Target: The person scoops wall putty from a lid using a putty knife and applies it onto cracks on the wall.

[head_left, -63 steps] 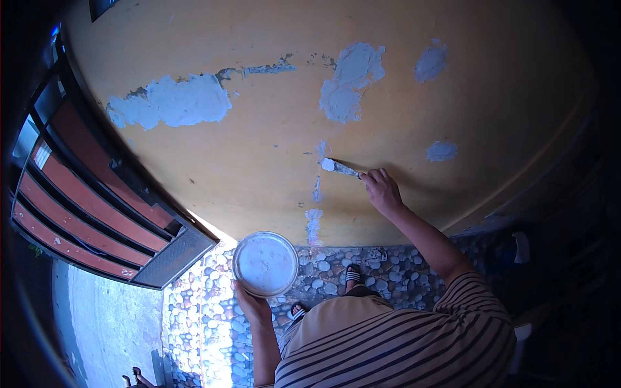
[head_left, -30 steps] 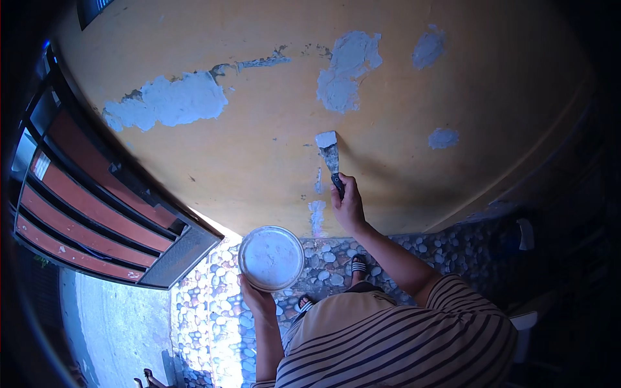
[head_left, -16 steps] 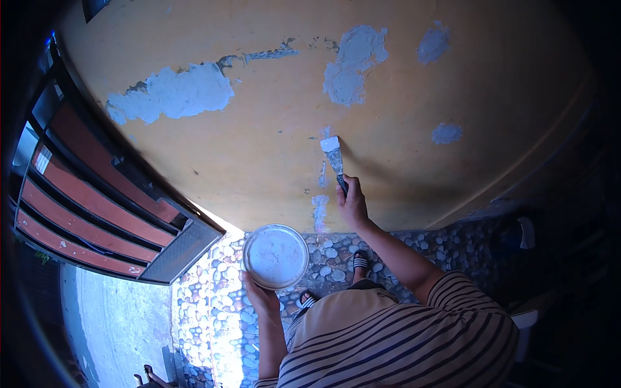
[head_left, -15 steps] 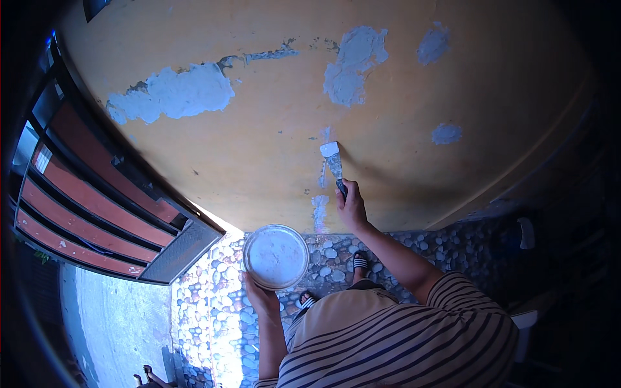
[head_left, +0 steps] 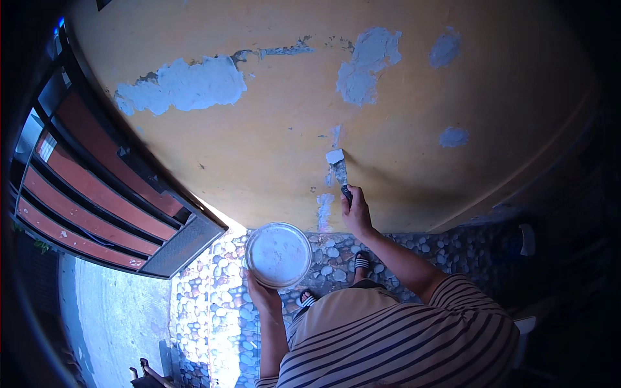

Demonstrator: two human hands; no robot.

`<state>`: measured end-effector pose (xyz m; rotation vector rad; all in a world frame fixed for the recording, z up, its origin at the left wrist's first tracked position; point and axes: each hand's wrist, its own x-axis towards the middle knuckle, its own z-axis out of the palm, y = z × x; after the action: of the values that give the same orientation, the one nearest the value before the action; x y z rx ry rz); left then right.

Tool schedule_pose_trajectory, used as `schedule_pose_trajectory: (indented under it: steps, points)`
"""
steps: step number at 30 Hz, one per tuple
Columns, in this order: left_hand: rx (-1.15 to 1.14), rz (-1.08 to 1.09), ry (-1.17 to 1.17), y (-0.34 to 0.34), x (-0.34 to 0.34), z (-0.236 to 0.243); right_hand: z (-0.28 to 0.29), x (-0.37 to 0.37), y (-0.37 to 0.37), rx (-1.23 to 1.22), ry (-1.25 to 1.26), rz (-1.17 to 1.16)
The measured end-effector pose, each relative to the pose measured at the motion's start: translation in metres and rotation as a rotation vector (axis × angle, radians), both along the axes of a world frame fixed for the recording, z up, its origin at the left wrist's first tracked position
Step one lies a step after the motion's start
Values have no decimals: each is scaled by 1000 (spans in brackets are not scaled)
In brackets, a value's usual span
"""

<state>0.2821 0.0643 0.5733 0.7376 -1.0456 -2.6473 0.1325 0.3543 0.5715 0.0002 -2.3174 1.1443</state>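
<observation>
My right hand (head_left: 358,212) is closed around the dark handle of a putty knife (head_left: 340,173). White filler covers the end of its blade, which is at the yellow wall (head_left: 259,161), over a narrow vertical line of white patches. Below the blade, a lower filler patch (head_left: 324,210) runs down toward the wall's foot. My left hand (head_left: 264,296) grips the near rim of a round, shallow metal pan (head_left: 279,255), held level in front of my body. A whitish film coats the pan's inside; the fingers beneath it are hidden.
Larger filler patches (head_left: 194,84) spread over the upper wall. A dark-framed gate with red panels (head_left: 97,194) stands at the left. Pebbled paving (head_left: 226,310) lies under my sandalled feet. A white object (head_left: 527,239) sits in shadow at the right.
The putty knife has slid slightly down along the narrow line of patches, my right hand moving with it. My left hand keeps the pan in nearly the same place. The view has shifted slightly.
</observation>
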Motion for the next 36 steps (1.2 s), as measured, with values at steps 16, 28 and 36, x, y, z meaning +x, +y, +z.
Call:
schedule_pose_trajectory:
  steps: [16,28,36]
  points:
    - [-33,2,-6,-3,-2,-3,70,-74,131,698,173,226]
    - [-49,-24,15,8,-9,0,68,-69,154,779,90,204]
    - [-36,-33,-8,11,-7,-5,104,-76,137,779,384,332]
